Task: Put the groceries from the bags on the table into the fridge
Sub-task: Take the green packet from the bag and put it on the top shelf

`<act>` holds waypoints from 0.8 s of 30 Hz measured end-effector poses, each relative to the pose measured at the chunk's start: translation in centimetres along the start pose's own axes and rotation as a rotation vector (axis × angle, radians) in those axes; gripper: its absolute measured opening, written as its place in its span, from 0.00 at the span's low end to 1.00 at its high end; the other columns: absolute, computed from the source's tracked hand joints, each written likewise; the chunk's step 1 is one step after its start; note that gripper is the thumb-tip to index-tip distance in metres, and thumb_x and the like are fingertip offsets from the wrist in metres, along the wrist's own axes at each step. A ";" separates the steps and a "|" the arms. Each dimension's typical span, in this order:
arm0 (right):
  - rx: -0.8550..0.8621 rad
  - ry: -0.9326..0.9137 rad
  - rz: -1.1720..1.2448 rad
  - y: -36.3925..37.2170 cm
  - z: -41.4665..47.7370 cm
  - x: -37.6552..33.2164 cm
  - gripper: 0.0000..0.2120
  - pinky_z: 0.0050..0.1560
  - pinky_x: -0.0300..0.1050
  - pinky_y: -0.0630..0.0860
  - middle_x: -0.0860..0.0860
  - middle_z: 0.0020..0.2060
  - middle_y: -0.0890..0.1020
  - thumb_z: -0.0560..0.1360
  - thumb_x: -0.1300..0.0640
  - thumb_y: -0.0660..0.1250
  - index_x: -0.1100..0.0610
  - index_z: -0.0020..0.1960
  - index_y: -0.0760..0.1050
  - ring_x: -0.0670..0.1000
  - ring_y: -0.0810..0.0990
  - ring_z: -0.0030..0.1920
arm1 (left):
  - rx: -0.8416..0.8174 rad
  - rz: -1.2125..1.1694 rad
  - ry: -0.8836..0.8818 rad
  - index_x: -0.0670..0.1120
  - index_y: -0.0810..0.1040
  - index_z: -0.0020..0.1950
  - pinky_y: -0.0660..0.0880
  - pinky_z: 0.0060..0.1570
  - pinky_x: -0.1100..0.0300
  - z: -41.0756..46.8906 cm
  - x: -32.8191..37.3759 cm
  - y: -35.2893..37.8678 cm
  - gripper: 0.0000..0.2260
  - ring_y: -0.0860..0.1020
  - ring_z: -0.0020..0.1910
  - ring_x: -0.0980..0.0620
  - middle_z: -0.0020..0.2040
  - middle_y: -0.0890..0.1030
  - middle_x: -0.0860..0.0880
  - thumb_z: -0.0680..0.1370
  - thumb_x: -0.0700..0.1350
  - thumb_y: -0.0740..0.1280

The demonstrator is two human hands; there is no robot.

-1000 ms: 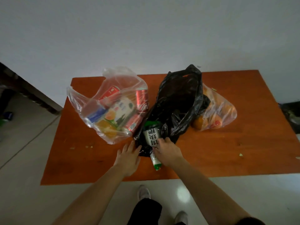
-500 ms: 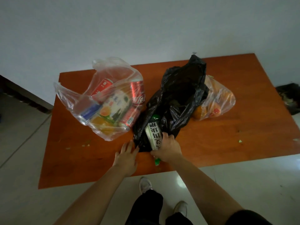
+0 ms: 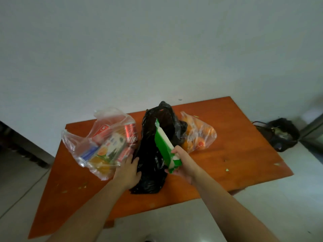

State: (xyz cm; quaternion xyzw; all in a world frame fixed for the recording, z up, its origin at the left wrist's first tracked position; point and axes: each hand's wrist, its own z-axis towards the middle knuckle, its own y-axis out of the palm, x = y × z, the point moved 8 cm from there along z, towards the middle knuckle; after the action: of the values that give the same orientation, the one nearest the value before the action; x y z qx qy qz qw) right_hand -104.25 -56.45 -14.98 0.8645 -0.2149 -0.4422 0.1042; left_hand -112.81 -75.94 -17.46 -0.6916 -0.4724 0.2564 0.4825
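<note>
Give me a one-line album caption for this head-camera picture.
Right hand lifts a green-and-white packet out of the black bag while the left hand steadies the bag on the orange table.

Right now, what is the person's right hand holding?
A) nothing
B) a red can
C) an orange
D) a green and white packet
D: the right hand grips the lower end of a green and white packet, lifted in front of the black bag that the left hand rests against.
</note>
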 end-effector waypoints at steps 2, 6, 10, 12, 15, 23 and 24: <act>-0.022 -0.108 0.049 -1.1 -2.0 -2.7 0.27 0.43 0.49 0.78 0.58 0.53 0.77 0.70 0.51 0.65 0.58 0.68 0.72 0.56 0.77 0.48 | 0.132 -0.028 0.043 0.47 0.53 0.81 0.59 0.75 0.45 0.2 2.7 -4.3 0.32 0.53 0.78 0.40 0.81 0.52 0.42 0.81 0.56 0.59; 0.141 -0.344 -0.071 -5.3 -7.2 -8.3 0.32 0.39 0.46 0.73 0.62 0.54 0.74 0.65 0.48 0.63 0.60 0.66 0.68 0.59 0.73 0.48 | 0.352 -0.055 0.181 0.47 0.56 0.80 0.60 0.74 0.43 -0.4 10.4 -12.1 0.31 0.54 0.79 0.42 0.80 0.55 0.43 0.81 0.55 0.61; 0.388 -0.518 -0.198 -10.9 -14.0 -12.7 0.21 0.40 0.47 0.72 0.58 0.52 0.76 0.63 0.46 0.61 0.55 0.52 0.74 0.56 0.74 0.45 | 0.474 -0.068 0.370 0.47 0.58 0.80 0.62 0.73 0.44 -1.7 20.0 -17.5 0.30 0.55 0.79 0.43 0.80 0.56 0.44 0.81 0.54 0.62; 0.498 -0.591 -0.229 -13.8 -17.6 -14.1 0.19 0.43 0.46 0.73 0.54 0.51 0.76 0.66 0.46 0.61 0.53 0.53 0.74 0.53 0.75 0.46 | 0.491 -0.086 0.467 0.48 0.56 0.80 0.59 0.74 0.46 -2.5 25.3 -19.2 0.31 0.54 0.79 0.44 0.81 0.55 0.44 0.81 0.54 0.62; 0.703 -0.674 -0.265 -18.7 -23.5 -15.0 0.19 0.44 0.49 0.80 0.51 0.50 0.78 0.73 0.46 0.66 0.54 0.60 0.75 0.50 0.78 0.47 | 0.490 -0.114 0.614 0.50 0.53 0.81 0.58 0.74 0.46 -3.4 33.2 -20.2 0.31 0.54 0.79 0.46 0.81 0.53 0.47 0.81 0.56 0.60; 1.479 -0.678 -0.391 -29.8 -44.0 -8.3 0.22 0.37 0.44 0.80 0.49 0.54 0.71 0.72 0.50 0.75 0.51 0.63 0.74 0.45 0.75 0.48 | 0.373 -0.052 1.141 0.50 0.55 0.81 0.56 0.75 0.45 -11.0 55.7 -15.1 0.27 0.55 0.79 0.45 0.81 0.56 0.46 0.83 0.58 0.52; 1.573 -0.646 -0.411 -30.7 -46.9 -6.8 0.24 0.39 0.45 0.81 0.48 0.55 0.70 0.72 0.48 0.75 0.52 0.65 0.74 0.44 0.74 0.49 | 0.353 -0.058 1.208 0.50 0.56 0.80 0.57 0.74 0.44 -12.9 58.3 -14.1 0.27 0.55 0.79 0.45 0.80 0.57 0.46 0.83 0.58 0.52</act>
State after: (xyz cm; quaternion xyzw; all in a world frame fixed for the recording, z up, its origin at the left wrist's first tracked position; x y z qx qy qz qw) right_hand -61.24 -26.58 6.08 0.5399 -0.3164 -0.3990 -0.6702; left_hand -83.45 -27.72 6.43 -0.6111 -0.0857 -0.1184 0.7779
